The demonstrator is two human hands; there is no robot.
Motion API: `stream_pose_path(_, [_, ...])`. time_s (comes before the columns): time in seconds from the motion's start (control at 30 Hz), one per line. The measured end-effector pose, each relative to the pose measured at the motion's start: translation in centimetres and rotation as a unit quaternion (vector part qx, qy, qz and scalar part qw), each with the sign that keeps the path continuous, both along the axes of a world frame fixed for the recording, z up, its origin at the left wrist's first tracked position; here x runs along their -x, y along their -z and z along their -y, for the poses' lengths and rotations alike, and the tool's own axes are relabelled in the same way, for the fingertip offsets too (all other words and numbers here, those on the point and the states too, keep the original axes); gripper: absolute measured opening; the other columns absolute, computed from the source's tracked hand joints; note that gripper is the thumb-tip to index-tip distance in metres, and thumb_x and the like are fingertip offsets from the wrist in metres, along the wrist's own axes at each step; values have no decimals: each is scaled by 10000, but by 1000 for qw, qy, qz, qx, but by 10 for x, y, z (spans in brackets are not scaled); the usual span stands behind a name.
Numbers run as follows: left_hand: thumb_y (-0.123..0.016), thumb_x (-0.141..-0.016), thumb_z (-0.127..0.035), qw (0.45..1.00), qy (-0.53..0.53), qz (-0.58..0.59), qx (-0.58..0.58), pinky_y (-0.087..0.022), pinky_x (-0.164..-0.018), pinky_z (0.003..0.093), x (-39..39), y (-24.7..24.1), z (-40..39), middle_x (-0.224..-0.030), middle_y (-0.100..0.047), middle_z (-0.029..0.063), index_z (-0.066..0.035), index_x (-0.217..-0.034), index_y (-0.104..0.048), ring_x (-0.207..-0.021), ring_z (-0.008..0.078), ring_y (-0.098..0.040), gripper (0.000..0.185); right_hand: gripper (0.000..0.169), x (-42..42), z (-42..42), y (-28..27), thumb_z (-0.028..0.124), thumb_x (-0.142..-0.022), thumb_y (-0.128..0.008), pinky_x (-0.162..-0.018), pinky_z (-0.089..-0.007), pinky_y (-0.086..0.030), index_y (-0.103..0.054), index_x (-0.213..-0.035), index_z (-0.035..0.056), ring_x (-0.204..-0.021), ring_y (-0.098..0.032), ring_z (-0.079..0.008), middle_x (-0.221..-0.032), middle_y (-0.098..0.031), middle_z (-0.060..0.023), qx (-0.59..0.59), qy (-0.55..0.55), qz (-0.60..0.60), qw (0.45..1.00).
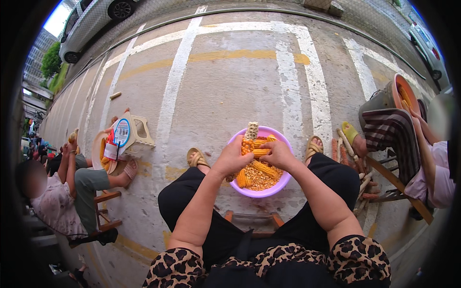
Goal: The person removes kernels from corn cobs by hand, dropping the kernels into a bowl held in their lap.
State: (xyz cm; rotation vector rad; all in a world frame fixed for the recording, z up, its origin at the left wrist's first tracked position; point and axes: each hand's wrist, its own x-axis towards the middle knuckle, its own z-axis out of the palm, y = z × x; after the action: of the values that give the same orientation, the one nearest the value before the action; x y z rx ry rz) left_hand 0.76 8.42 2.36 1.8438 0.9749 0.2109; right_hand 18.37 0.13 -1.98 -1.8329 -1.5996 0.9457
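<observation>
In my left hand (236,155) is a partly shelled corn cob (251,131). Its upper end is bare and pale, while orange kernels remain lower down by my fingers. My right hand (278,155) is just to the right of it, fingers bent over the corn; whether they grip anything is unclear. Both hands are above a purple plastic basin (267,194) between my feet. Loose yellow kernels (260,183) cover the basin's bottom, and several unshelled ears of corn (267,169) lie on them.
Bare cobs (364,187) lie on the concrete to the right. One person (430,169) sits there beside a bucket (378,99) and an orange basin (407,91). At left, another person (77,187) holds a cob near a beige plastic stool (140,131). A lone cob (115,95) lies farther off.
</observation>
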Motion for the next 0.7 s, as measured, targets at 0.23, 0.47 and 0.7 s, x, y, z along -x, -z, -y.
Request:
stream_pose_path(0.23, [-609,-759,-206,986,-11,46,162,-457,-814,326,-3,-7,1,-1034,-571,159,31,-1183,-440,-959,222,-572,514,264,0,-13,-36,263,-847,-636,-445,-180,-417,-616,-865,1,-502,-529,-55,-664,-582,-14,119,144,-418,889])
stream_pose_path(0.47, [-605,-816,-145,918,-37,204,339,-462,-824,277,-8,-16,7,-1079,-529,90,1,-1210,-415,-972,143,-542,462,212,-4,-15,-39,244,-843,-643,-477,-153,-388,-586,-837,40,-510,-485,-24,-637,-556,27,119,127,-496,851])
stream_pose_path(0.7, [-627,-790,-85,913,-64,205,348,-484,-797,272,-3,-12,6,-1067,-542,90,-3,-1225,-401,-951,144,-562,497,166,-6,-13,-31,196,-779,-613,-485,-232,-422,-605,-769,31,-534,-547,-113,-622,-581,-44,151,139,-433,878])
